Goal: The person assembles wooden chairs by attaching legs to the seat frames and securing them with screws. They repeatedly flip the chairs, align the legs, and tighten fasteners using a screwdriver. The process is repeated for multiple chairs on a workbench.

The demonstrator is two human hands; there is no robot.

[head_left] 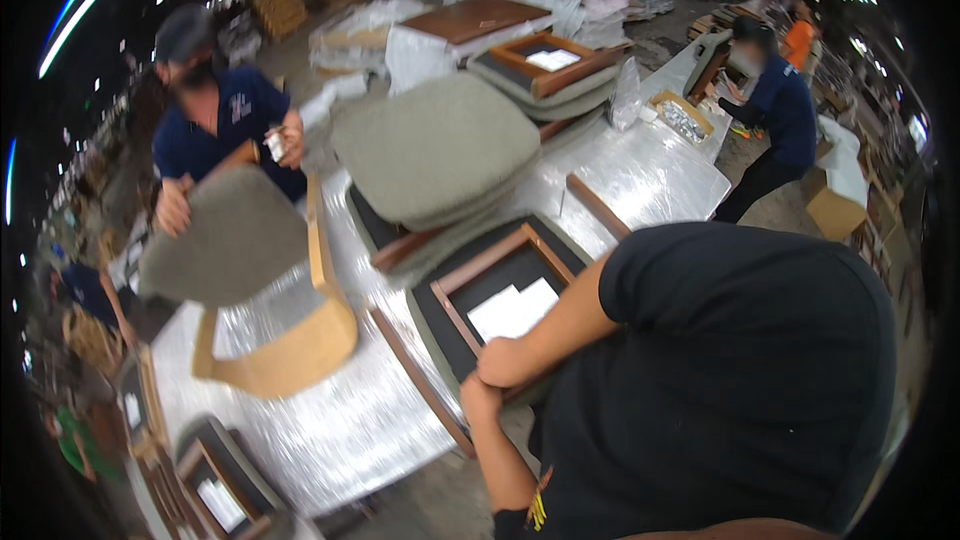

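Note:
Neither of my hands shows clearly in this view. At the lower right a torso in a black T-shirt fills much of the picture. From its sleeve comes a bare, bent arm; its hand is hidden, and I cannot tell whether this arm is mine. Close to the elbow lies an upturned chair seat with a brown wooden frame and white papers. A loose wooden strip lies along its left side. Across the table a co-worker steadies a grey padded backrest by a pale curved wooden frame.
Stacked grey padded seats stand mid-table on the plastic-wrapped top. Another wooden strip lies right of them. Farther right, a co-worker works by a box of small parts. More framed seats sit lower left.

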